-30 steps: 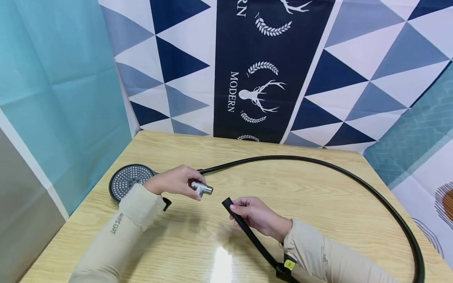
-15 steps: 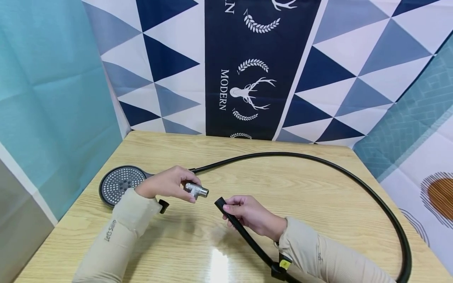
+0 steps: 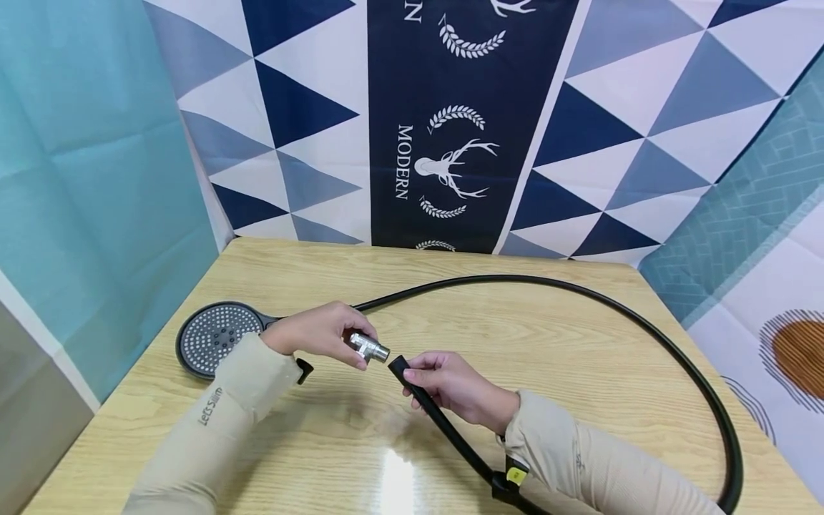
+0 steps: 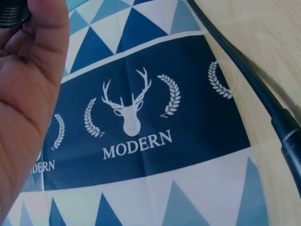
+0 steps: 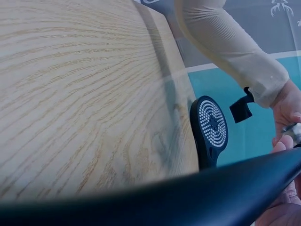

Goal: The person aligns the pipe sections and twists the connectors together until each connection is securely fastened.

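My left hand [image 3: 325, 330] grips a small chrome pipe fitting [image 3: 368, 347] between thumb and fingers, its round end pointing right and slightly down. Part of the fitting is hidden behind the fingers; a dark threaded end [image 4: 14, 14] shows at the top corner of the left wrist view. Just to the right, my right hand [image 3: 458, 386] holds the end of a black shower hose [image 3: 400, 368], thumb along its near side. That hose end tilts up toward the fitting, the two ends close together above the table. In the right wrist view the hose [image 5: 211, 193] crosses the foreground, blurred.
A round dark shower head [image 3: 217, 337] lies on the wooden table [image 3: 309, 458] at left, behind my left forearm. From near it a black hose [image 3: 650, 325] arcs along the back and right side. Patterned curtains [image 3: 444, 129] stand behind the table.
My left hand has brought the fitting rightward, narrowing the gap to the hose end. My right hand keeps its hold on the hose. The head view has shifted slightly to the right.
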The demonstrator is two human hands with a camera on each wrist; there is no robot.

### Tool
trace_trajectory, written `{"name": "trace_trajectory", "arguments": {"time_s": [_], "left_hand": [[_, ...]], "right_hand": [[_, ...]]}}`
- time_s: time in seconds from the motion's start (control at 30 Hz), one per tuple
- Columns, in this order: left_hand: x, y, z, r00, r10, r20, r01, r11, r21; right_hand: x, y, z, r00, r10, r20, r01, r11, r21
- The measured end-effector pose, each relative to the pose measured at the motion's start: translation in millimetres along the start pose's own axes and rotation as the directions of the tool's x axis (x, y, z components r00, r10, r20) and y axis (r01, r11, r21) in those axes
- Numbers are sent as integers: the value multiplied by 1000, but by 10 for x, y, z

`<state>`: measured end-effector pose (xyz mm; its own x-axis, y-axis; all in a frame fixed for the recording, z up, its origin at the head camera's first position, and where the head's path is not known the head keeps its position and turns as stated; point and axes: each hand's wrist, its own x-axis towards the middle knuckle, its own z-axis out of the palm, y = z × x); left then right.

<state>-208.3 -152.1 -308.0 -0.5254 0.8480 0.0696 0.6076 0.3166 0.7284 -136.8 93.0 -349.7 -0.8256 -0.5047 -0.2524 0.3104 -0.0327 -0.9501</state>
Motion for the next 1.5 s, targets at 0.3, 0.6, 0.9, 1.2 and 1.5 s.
{"name": "trace_trajectory", "arguments": {"time_s": [0.3, 0.6, 0.9, 1.2, 1.5], "left_hand": [[122, 19, 38, 999, 39, 31, -39, 999, -5], [158, 68, 19, 995, 29, 94, -29, 1000, 2], [182, 63, 25, 991, 15, 132, -10, 999, -38], [170, -30, 66, 997, 8, 78, 10, 974, -226], [188, -98, 199, 993, -97, -62, 67, 924, -377]], "right_hand": [[-10, 27, 5, 1000, 2, -16, -2, 1000, -10], [-15, 17, -4, 1000, 0, -12, 0, 1000, 3], [-16, 33, -5, 1000, 9, -5, -9, 1000, 6], [7, 51, -6, 1000, -18, -18, 19, 999, 41], [20, 72, 26, 995, -52, -86, 60, 994, 93]]}}
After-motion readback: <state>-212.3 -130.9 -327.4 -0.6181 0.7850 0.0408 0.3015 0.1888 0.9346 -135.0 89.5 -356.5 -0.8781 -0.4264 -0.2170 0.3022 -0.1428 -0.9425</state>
